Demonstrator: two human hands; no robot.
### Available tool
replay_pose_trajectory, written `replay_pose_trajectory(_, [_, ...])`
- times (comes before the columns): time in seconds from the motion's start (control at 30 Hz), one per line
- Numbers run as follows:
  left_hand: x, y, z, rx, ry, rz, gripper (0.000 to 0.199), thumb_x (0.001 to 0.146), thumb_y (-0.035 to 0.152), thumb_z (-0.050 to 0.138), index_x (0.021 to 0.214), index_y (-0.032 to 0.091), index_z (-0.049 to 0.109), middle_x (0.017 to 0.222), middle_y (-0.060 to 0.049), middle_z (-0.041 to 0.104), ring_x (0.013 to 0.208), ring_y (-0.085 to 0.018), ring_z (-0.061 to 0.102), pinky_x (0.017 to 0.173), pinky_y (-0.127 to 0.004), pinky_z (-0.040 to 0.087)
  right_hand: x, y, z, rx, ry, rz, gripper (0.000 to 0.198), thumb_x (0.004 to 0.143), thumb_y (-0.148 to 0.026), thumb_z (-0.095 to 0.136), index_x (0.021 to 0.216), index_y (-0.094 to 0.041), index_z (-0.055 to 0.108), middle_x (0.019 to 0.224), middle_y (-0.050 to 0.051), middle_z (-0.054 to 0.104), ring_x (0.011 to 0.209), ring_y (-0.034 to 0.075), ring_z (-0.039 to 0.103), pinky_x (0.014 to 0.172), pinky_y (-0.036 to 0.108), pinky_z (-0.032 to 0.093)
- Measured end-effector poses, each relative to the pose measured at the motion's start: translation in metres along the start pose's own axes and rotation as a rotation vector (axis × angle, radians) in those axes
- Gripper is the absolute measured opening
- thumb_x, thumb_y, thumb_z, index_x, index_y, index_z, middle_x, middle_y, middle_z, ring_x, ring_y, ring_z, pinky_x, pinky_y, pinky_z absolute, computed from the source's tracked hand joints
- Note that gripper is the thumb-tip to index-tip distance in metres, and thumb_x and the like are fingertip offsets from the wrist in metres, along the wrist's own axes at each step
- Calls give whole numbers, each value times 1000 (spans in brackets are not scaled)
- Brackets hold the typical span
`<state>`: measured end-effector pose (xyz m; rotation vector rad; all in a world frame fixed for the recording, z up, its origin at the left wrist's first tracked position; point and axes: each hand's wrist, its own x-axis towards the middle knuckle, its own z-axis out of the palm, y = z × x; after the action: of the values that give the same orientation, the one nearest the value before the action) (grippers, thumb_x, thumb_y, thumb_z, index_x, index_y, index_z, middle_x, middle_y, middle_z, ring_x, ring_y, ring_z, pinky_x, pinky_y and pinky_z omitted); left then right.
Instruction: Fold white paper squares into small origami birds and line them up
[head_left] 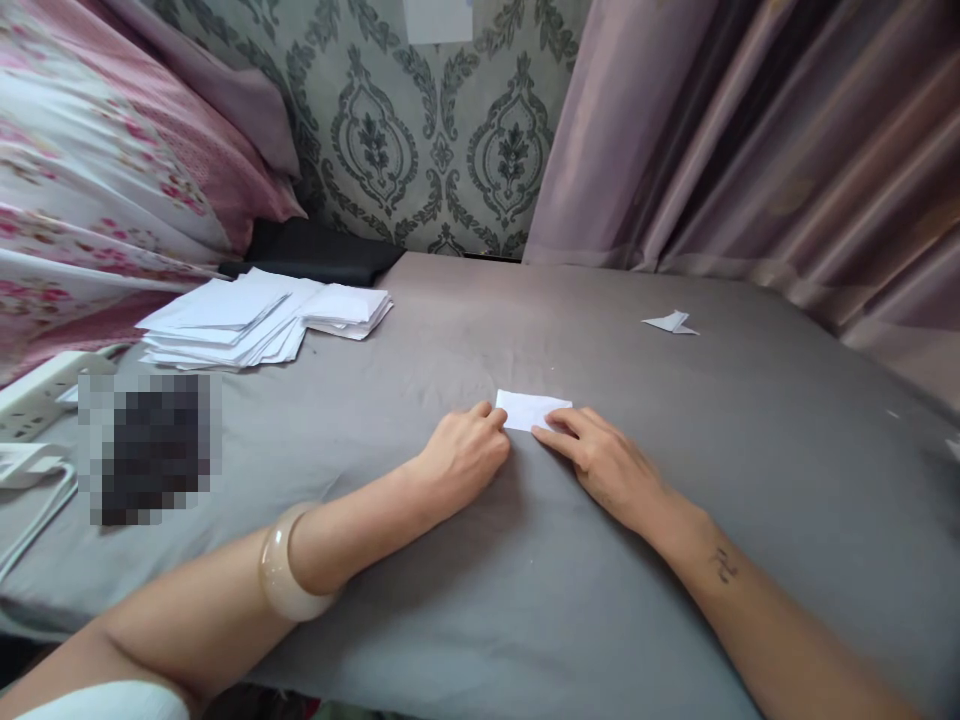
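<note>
A small white rectangle of paper point(525, 408) lies on the grey cloth in front of me. My left hand point(472, 445) is at its left edge, fingers curled in and thumb and forefinger closed on the paper's corner. On the right part of the sheet rest the fingertips of my right hand point(600, 455), with the thumb at the near edge and the forefinger on top, so the paper sits between them. Far to the right, a folded paper piece point(673, 322) with pointed ends lies by itself.
Stacks of white paper point(225, 320) lie at the back left, with a smaller pile point(349, 308) beside them. A power strip point(45, 395) with a white cable and a blurred dark object point(157, 450) are on the left. Curtains point(712, 130) hang along the right.
</note>
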<state>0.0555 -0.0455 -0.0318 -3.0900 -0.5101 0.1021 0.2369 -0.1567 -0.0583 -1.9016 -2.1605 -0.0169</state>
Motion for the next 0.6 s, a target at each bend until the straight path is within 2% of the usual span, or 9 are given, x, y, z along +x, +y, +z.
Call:
replay_pose_trajectory(0.13, [0,-4,2,24,66,-5,25,85,9,43,77,12,67,85,-13,62,83,-25,57,67,-36,45,-7,13,-2,59,11,-4,40,92,-11,39,118,-28,63,119,7,61,103,23,56,84,39,51])
replay_pose_trajectory(0.33, [12,-13,12,-9,243,32,21,84,13,44,77,12,63,89,-13,61,88,-25,54,74,-37,45,-8,24,-6,182,60,62,24,93,-23,47,106,-25,67,115,6,64,105,23,59,88,40,51])
replay_pose_trajectory(0.47, [20,-15,19,-161,333,95,20,85,13,43,95,10,60,105,-14,61,96,-24,53,84,-35,46,-5,23,-7,184,66,61,21,93,-24,50,106,-23,66,111,6,64,102,21,59,88,38,50])
replay_pose_trajectory(0.6, [30,-16,24,-308,330,144,25,92,30,48,108,14,57,111,-11,60,96,-21,54,86,-33,46,-4,20,-5,75,80,24,22,94,-22,46,104,-21,66,109,7,64,99,22,58,85,37,50])
